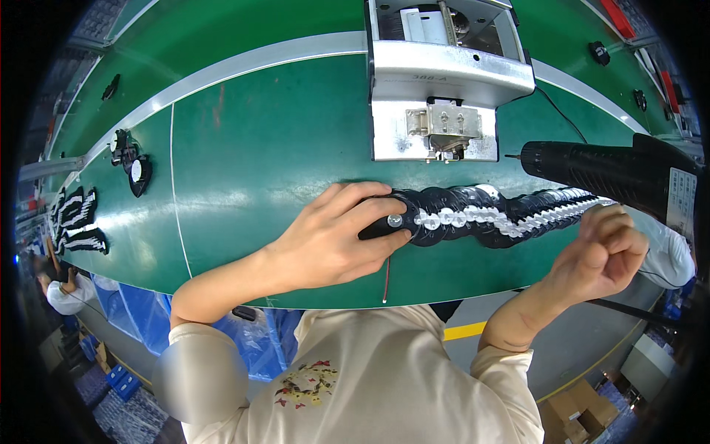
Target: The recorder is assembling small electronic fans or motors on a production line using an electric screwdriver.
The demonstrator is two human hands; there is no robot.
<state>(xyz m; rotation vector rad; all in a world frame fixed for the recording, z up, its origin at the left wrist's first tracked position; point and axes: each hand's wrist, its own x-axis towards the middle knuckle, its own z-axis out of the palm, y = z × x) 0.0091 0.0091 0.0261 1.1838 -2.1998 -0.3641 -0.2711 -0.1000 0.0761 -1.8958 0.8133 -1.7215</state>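
Note:
On the green bench lies a long overlapping row of black plastic parts (488,222) with round white discs along its middle. My left hand (344,233) is closed around the row's left end, thumb and fingers on either side of a black part (394,220) with a silvery round spot on top. A thin dark red wire (386,281) trails from under this hand toward the bench's near edge. My right hand (606,248) is raised by the row's right end, its fingers curled together; whatever they may hold is hidden. Above it a black electric screwdriver (592,166) points left.
A silver metal machine (451,81), like a screw feeder, stands beyond the row. At left are black parts with white discs (133,163) and stacked black-and-white pieces (78,222). Another person (70,292) is at far left; a white sleeve (665,251) shows at right.

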